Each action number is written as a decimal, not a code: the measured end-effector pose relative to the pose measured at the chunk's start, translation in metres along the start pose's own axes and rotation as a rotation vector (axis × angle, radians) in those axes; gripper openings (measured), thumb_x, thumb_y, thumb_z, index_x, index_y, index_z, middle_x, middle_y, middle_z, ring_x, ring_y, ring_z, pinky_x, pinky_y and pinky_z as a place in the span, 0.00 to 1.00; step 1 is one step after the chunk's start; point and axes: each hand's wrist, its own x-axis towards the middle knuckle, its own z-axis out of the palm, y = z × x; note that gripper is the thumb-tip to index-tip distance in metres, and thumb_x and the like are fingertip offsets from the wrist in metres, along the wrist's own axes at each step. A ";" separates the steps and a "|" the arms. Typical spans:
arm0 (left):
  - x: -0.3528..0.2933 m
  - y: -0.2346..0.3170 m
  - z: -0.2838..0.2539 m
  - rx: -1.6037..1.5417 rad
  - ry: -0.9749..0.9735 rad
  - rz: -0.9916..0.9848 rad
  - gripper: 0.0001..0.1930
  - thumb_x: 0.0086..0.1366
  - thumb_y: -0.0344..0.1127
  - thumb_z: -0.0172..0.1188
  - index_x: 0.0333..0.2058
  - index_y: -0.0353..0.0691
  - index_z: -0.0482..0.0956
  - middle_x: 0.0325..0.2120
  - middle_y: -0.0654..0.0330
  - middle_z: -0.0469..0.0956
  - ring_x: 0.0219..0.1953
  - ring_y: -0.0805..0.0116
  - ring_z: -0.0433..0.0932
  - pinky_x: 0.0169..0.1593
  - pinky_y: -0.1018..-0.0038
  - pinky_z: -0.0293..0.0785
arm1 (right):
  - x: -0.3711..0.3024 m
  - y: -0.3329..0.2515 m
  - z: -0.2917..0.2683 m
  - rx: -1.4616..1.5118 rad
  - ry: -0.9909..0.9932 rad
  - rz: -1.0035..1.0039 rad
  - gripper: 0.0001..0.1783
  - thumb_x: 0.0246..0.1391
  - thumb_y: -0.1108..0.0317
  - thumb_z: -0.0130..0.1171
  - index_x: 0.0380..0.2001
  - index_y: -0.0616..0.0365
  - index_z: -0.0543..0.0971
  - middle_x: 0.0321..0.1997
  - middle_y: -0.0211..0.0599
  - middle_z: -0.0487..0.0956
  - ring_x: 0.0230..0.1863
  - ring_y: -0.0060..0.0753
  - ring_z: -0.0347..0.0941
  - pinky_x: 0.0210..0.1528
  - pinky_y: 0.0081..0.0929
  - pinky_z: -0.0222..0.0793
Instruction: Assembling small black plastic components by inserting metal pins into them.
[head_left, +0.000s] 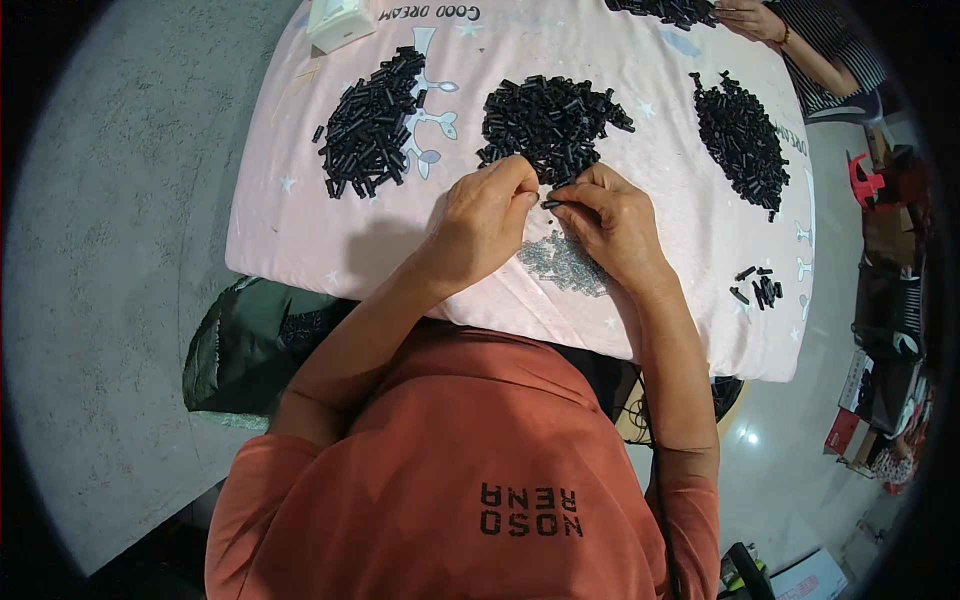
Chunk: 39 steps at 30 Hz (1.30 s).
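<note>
My right hand point(612, 222) pinches a small black tube-shaped piece point(551, 204) between thumb and fingertips. Close beside it, my left hand point(487, 217) has its thumb and forefinger pressed together at the tube's end; whatever they hold is too small to make out. Just beyond both hands lies a heap of black tubes point(548, 122). A spread of small clear pieces point(563, 264) rests on the pink cloth between my wrists, partly covered by my right hand.
The pink cloth point(620, 75) covers the table. More black tubes lie in a left pile point(372, 125), a right pile point(742, 145) and a small group point(760, 288). A white box point(340, 22) stands far left. At far right, another person's hand point(750, 18) touches a further pile point(665, 10).
</note>
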 end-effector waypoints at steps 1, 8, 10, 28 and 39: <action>-0.001 0.000 0.000 0.011 0.005 0.013 0.03 0.63 0.20 0.57 0.34 0.32 0.72 0.24 0.54 0.75 0.26 0.64 0.76 0.32 0.71 0.71 | 0.000 0.001 0.001 0.011 0.004 -0.005 0.09 0.46 0.72 0.70 0.34 0.55 0.86 0.32 0.37 0.79 0.30 0.38 0.78 0.33 0.31 0.73; -0.002 0.005 0.003 0.005 0.040 0.030 0.04 0.63 0.20 0.58 0.35 0.33 0.73 0.25 0.53 0.76 0.27 0.63 0.78 0.33 0.71 0.72 | 0.000 0.002 -0.004 0.368 0.040 0.043 0.06 0.53 0.79 0.65 0.35 0.64 0.83 0.33 0.33 0.78 0.32 0.25 0.74 0.35 0.22 0.72; -0.001 0.009 0.003 -0.029 0.045 0.041 0.04 0.64 0.21 0.58 0.36 0.33 0.73 0.26 0.53 0.76 0.28 0.63 0.78 0.33 0.71 0.73 | 0.000 0.003 -0.005 0.397 0.049 0.045 0.06 0.53 0.78 0.65 0.35 0.63 0.84 0.32 0.33 0.80 0.32 0.24 0.75 0.35 0.22 0.72; 0.001 0.014 0.013 -0.019 0.125 0.067 0.04 0.63 0.21 0.59 0.37 0.33 0.74 0.28 0.53 0.78 0.31 0.62 0.81 0.37 0.70 0.76 | -0.004 0.000 -0.011 1.009 -0.025 0.400 0.05 0.55 0.82 0.64 0.35 0.64 0.82 0.30 0.31 0.81 0.30 0.18 0.76 0.35 0.17 0.74; 0.001 0.016 0.008 -0.164 0.053 0.069 0.04 0.63 0.20 0.59 0.37 0.31 0.77 0.31 0.57 0.79 0.33 0.71 0.79 0.39 0.75 0.76 | -0.003 0.004 -0.017 1.123 -0.020 0.410 0.05 0.54 0.82 0.66 0.34 0.63 0.82 0.29 0.32 0.82 0.28 0.18 0.77 0.34 0.16 0.75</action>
